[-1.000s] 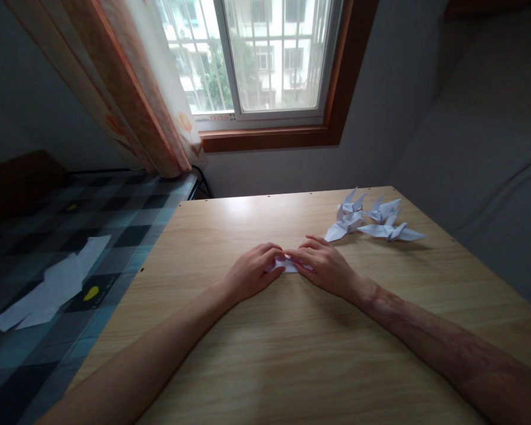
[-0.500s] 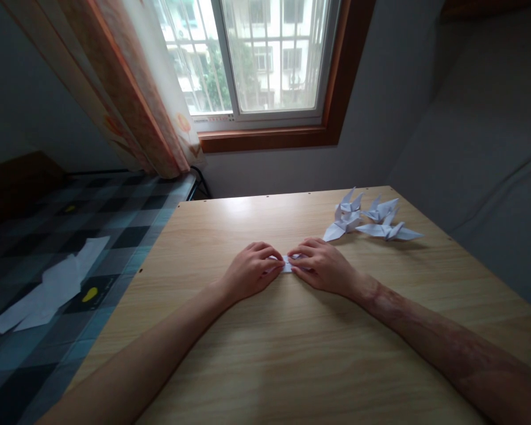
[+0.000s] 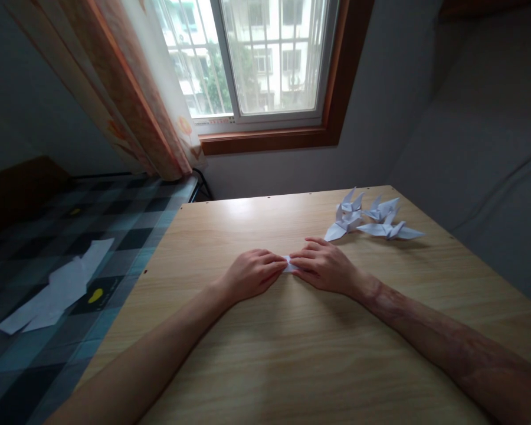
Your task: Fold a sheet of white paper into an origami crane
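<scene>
A small piece of folded white paper (image 3: 288, 267) lies on the wooden table between my hands, mostly covered by fingers. From the left side, my left hand (image 3: 257, 273) has its fingers and thumb closed on the paper. My right hand (image 3: 325, 264) grips it from the other side, fingers bent together and thumb low against the tabletop. Only a narrow strip shows between the fingertips, so its full shape is hidden. Beyond my right hand stand several folded white paper cranes (image 3: 389, 229), grouped near the far right corner.
The light wooden table (image 3: 265, 354) fills the middle. To its left is a bed with a checked cover (image 3: 9, 254), where loose white paper sheets (image 3: 66, 289) lie. A window (image 3: 274, 59) with a patterned curtain (image 3: 146, 118) is at the back.
My left fingers have flattened and come closer together over the paper, moving slightly right. My right hand stays nearly in place. The cranes have not moved.
</scene>
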`<action>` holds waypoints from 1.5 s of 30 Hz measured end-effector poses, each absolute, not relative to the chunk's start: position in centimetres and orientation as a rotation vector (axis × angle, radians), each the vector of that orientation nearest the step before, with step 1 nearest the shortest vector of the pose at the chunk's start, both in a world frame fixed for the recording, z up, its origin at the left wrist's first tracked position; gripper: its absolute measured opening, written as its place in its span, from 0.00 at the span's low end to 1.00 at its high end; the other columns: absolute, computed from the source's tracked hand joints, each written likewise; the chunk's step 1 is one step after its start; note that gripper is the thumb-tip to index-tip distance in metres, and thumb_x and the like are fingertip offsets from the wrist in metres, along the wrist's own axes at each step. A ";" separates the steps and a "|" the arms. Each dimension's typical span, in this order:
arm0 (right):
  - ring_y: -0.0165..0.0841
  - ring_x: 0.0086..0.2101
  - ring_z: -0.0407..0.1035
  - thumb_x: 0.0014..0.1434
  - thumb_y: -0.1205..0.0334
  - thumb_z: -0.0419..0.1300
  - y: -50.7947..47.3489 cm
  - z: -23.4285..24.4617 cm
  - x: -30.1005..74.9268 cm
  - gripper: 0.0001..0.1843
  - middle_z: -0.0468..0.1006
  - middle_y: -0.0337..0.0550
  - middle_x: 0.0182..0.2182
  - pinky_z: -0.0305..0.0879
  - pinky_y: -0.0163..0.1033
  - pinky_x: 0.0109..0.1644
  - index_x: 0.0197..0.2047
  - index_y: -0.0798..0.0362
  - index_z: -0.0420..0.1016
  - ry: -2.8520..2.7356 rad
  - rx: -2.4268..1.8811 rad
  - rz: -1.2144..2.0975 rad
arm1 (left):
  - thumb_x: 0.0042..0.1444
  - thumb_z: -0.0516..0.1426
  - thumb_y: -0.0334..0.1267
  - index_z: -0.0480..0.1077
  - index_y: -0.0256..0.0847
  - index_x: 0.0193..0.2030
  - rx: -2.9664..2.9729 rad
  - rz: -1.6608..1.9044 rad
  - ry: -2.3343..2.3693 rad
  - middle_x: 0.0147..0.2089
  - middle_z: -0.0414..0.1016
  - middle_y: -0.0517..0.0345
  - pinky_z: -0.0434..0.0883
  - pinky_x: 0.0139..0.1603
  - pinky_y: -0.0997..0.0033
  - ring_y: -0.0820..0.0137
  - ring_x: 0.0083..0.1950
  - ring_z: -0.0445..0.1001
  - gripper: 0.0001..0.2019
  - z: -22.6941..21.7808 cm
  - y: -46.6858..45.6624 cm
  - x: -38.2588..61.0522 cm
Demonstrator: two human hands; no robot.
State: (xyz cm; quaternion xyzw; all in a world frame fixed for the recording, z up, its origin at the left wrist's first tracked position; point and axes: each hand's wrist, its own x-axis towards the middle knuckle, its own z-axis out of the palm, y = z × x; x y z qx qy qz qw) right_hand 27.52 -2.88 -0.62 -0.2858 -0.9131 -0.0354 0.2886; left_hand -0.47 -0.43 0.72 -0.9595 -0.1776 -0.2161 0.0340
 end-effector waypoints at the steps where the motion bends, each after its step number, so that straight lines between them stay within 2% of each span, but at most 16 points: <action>1: 0.42 0.49 0.81 0.75 0.57 0.64 -2.9 -0.6 27.6 0.11 0.89 0.43 0.53 0.67 0.59 0.70 0.57 0.46 0.83 -2.441 -0.761 -0.105 | 0.75 0.56 0.37 0.75 0.43 0.61 -2.949 -0.678 -0.558 0.55 0.83 0.52 0.78 0.52 0.63 0.63 0.51 0.82 0.13 0.7 -0.5 -0.4; 4: 0.41 0.48 0.82 0.75 0.59 0.63 -3.0 -0.6 27.7 0.11 0.89 0.41 0.53 0.64 0.60 0.73 0.57 0.44 0.83 -2.457 -0.742 -0.127 | 0.76 0.56 0.37 0.75 0.43 0.61 -2.966 -0.669 -0.568 0.55 0.83 0.53 0.77 0.51 0.64 0.63 0.51 0.82 0.12 0.7 -0.4 -0.4; 8: 0.40 0.46 0.81 0.75 0.61 0.63 -3.0 -0.6 27.7 0.09 0.89 0.38 0.51 0.65 0.59 0.73 0.53 0.43 0.84 -2.484 -0.716 -0.172 | 0.75 0.57 0.38 0.76 0.47 0.60 -3.026 -0.616 -0.517 0.58 0.81 0.54 0.75 0.51 0.63 0.64 0.52 0.80 0.12 1.1 -0.2 -0.3; 12: 0.40 0.46 0.81 0.75 0.60 0.63 -3.0 -0.7 27.7 0.08 0.89 0.39 0.51 0.66 0.58 0.72 0.51 0.44 0.84 -2.480 -0.724 -0.178 | 0.75 0.58 0.41 0.78 0.48 0.57 -3.084 -0.691 -0.594 0.56 0.82 0.55 0.75 0.52 0.64 0.65 0.52 0.80 0.10 1.0 0.0 -0.2; 17: 0.39 0.45 0.81 0.75 0.61 0.63 -2.9 -0.8 27.6 0.07 0.90 0.39 0.49 0.66 0.57 0.71 0.50 0.46 0.85 -2.460 -0.715 -0.151 | 0.76 0.57 0.40 0.79 0.47 0.56 -3.118 -0.769 -0.638 0.55 0.82 0.54 0.75 0.54 0.65 0.65 0.52 0.80 0.10 0.7 0.1 -0.2; 26: 0.38 0.44 0.83 0.74 0.61 0.65 -2.8 -0.8 27.3 0.05 0.90 0.40 0.46 0.67 0.55 0.68 0.46 0.45 0.85 -2.314 -0.785 0.102 | 0.78 0.53 0.39 0.78 0.43 0.51 -3.139 -0.832 -0.841 0.52 0.82 0.53 0.73 0.52 0.64 0.65 0.49 0.79 0.12 1.0 -0.4 0.5; 31: 0.40 0.44 0.82 0.74 0.65 0.63 -2.5 -0.9 27.3 0.07 0.90 0.43 0.44 0.68 0.54 0.66 0.46 0.47 0.83 -2.251 -0.858 0.213 | 0.77 0.53 0.40 0.77 0.42 0.48 -3.165 -0.909 -0.993 0.50 0.82 0.53 0.73 0.53 0.65 0.65 0.50 0.79 0.12 0.8 -0.6 0.8; 35: 0.40 0.42 0.80 0.75 0.65 0.62 -2.3 -1.2 27.1 0.08 0.88 0.44 0.40 0.71 0.50 0.59 0.45 0.48 0.84 -2.200 -0.932 0.254 | 0.78 0.52 0.40 0.77 0.41 0.47 -3.183 -1.021 -1.155 0.56 0.78 0.50 0.74 0.53 0.66 0.66 0.50 0.79 0.13 0.5 -0.7 0.9; 38: 0.41 0.44 0.80 0.73 0.67 0.63 -2.2 -1.3 26.9 0.07 0.87 0.45 0.42 0.72 0.46 0.53 0.45 0.48 0.84 -2.154 -0.983 0.305 | 0.77 0.52 0.40 0.78 0.41 0.46 -3.165 -1.096 -1.192 0.58 0.76 0.48 0.74 0.56 0.64 0.64 0.54 0.78 0.13 0.3 -0.6 1.1; 42: 0.43 0.50 0.78 0.71 0.66 0.67 -2.1 -1.1 26.9 0.04 0.87 0.46 0.50 0.71 0.49 0.58 0.47 0.49 0.83 -2.177 -0.991 0.330 | 0.76 0.54 0.39 0.78 0.42 0.48 -3.087 -1.036 -1.183 0.57 0.80 0.50 0.73 0.60 0.58 0.61 0.57 0.78 0.11 0.4 -0.4 1.2; 45: 0.44 0.50 0.77 0.69 0.63 0.71 -2.1 -1.0 26.9 0.07 0.87 0.46 0.49 0.70 0.50 0.58 0.49 0.49 0.81 -2.211 -1.003 0.316 | 0.76 0.55 0.39 0.77 0.44 0.49 -3.051 -0.907 -1.170 0.54 0.82 0.55 0.70 0.60 0.57 0.61 0.54 0.79 0.09 0.4 -0.4 1.1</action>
